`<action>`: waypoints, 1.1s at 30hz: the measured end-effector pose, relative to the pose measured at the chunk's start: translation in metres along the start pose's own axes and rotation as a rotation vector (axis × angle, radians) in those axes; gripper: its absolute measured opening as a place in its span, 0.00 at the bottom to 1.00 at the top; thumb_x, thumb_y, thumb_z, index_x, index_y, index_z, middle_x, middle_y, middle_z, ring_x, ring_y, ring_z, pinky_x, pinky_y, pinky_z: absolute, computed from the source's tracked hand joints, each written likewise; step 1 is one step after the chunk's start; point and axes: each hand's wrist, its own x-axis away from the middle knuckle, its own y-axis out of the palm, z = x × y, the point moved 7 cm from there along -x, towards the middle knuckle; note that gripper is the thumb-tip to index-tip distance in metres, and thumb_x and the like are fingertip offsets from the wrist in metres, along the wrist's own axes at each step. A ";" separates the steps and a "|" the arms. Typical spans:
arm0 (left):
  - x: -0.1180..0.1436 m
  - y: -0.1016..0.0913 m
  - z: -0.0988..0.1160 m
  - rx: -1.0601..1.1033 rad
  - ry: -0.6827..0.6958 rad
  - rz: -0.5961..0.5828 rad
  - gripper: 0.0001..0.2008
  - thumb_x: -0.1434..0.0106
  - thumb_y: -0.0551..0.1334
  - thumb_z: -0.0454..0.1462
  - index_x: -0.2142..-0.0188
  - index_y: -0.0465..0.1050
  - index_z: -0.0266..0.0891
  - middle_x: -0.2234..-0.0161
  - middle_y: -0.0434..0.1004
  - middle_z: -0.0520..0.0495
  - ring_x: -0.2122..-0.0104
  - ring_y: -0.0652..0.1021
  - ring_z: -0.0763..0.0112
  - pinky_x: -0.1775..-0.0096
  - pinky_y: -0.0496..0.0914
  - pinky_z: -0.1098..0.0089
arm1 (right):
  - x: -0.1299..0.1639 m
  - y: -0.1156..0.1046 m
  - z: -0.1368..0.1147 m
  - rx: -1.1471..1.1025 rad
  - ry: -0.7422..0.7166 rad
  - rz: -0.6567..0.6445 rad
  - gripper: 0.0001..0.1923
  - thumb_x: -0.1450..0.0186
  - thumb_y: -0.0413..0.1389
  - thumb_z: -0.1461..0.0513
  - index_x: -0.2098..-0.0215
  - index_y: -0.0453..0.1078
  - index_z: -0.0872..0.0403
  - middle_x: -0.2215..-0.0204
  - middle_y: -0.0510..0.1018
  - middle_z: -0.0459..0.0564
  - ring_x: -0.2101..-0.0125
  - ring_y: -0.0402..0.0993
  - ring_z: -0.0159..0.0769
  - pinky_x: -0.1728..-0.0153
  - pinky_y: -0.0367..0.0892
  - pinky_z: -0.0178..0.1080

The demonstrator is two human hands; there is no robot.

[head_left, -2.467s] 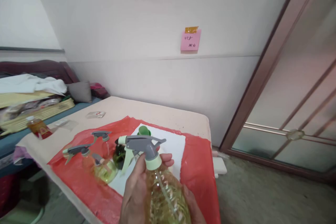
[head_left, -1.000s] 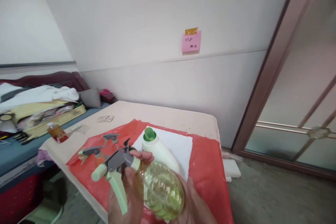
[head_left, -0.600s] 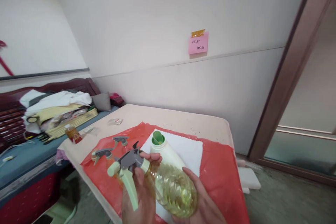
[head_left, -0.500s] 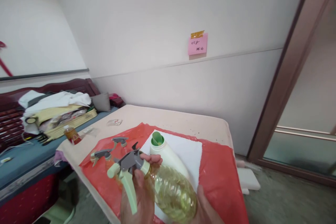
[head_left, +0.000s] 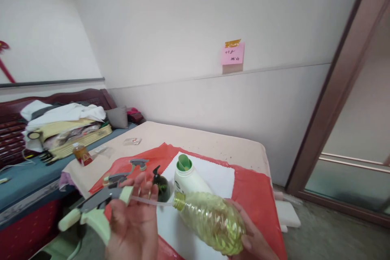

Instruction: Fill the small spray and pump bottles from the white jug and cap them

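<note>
The yellow spray bottle [head_left: 213,221] lies tilted in the right hand [head_left: 252,243], which wraps it from beneath, just in front of the white bottle [head_left: 187,178]. Half a second ago the trigger sprayer [head_left: 94,209] still sat on its neck; now the left hand [head_left: 134,223] grips it pulled clear, dip tube [head_left: 150,202] still trailing into the open mouth. Both wrists are cut off by the frame edge.

Pale wall [head_left: 183,28] (pink note [head_left: 232,54]), brown-framed glass door [head_left: 350,89].

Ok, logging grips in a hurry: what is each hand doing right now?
Left hand: closed on the spray head, pulled out of the bottle.
Right hand: holding the yellow bottle from below.
</note>
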 end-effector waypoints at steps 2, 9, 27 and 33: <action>-0.003 -0.003 0.009 0.038 0.041 0.045 0.21 0.53 0.73 0.54 0.63 0.79 0.47 0.56 0.83 0.54 0.56 0.79 0.67 0.54 0.76 0.70 | -0.004 -0.010 -0.002 -0.018 -0.004 0.052 0.34 0.52 0.68 0.51 0.47 0.71 0.45 0.51 0.79 0.53 0.59 0.77 0.45 0.65 0.71 0.41; -0.008 -0.008 -0.019 -0.044 -0.004 0.026 0.20 0.45 0.70 0.52 0.56 0.77 0.48 0.60 0.82 0.53 0.63 0.78 0.75 0.61 0.74 0.76 | -0.017 -0.031 -0.022 0.033 -0.145 0.197 0.29 0.42 0.62 0.50 0.44 0.67 0.45 0.45 0.74 0.54 0.56 0.74 0.46 0.68 0.72 0.41; -0.033 -0.046 -0.052 -0.343 -0.009 0.082 0.18 0.43 0.70 0.48 0.59 0.77 0.40 0.68 0.81 0.48 0.66 0.80 0.70 0.66 0.72 0.74 | -0.034 0.031 -0.094 0.747 -0.418 0.304 0.30 0.46 0.67 0.50 0.47 0.67 0.46 0.48 0.77 0.53 0.48 0.74 0.47 0.49 0.70 0.46; -0.037 -0.047 -0.050 -0.304 -0.016 0.091 0.20 0.43 0.69 0.49 0.57 0.77 0.40 0.66 0.81 0.48 0.64 0.80 0.68 0.61 0.74 0.68 | -0.035 0.059 -0.118 1.105 -0.437 0.299 0.34 0.46 0.65 0.47 0.43 0.67 0.44 0.48 0.76 0.52 0.54 0.75 0.45 0.53 0.71 0.46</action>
